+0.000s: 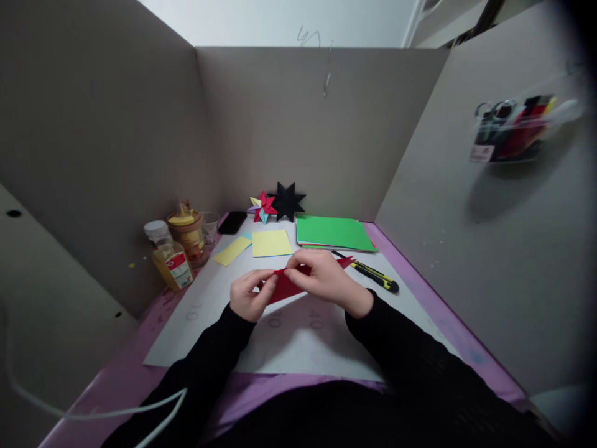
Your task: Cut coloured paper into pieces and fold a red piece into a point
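- A folded red paper is held just above the white mat, near the middle of the desk, between the two hands.
- Its left end is pinched by the left hand; thumb and forefinger are closed on the top edge, and the other fingers are curled under.
- Its upper edge is pressed by the right hand, whose fingertips are closed on the fold. A red point is left showing past the knuckles.
- Both grips are tight on the sheet, with no gap seen between fingers and paper.
- A yellow-and-black utility knife is laid just right of the right hand, on the mat.
- Behind the hands, a yellow square and a green paper stack are laid side by side.
- Further back, against the cardboard wall, a red star and a black star are set touching.
- At the left, a bottle and a jar are stood close together.
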{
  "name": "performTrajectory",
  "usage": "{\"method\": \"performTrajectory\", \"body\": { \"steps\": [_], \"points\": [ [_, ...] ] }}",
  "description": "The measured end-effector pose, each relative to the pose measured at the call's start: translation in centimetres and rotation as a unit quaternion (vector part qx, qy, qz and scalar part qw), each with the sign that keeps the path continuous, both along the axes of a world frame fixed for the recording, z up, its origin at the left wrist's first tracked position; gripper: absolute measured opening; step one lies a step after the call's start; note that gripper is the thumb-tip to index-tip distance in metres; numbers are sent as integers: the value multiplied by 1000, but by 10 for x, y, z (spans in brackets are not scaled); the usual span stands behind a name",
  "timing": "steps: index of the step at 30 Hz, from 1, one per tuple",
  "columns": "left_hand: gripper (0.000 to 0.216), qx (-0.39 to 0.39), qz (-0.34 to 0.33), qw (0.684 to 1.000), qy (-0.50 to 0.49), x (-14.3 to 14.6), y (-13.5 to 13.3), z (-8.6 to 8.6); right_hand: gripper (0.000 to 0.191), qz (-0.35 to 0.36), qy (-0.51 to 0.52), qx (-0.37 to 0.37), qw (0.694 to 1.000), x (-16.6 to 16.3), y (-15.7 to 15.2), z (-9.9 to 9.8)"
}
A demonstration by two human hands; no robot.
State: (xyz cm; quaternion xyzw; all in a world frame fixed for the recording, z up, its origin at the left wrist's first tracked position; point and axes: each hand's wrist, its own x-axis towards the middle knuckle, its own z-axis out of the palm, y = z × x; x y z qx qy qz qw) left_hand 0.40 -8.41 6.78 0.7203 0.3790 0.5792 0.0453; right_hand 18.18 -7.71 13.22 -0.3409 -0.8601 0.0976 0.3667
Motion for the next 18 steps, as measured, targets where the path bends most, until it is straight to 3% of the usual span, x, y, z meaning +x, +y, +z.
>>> {"method": "performTrajectory", "body": {
  "steps": [18],
  "points": [
    [8, 38, -22, 999, 15, 1, -2, 6, 13, -14, -21, -18, 1000, 0, 0, 1]
  ]
}}
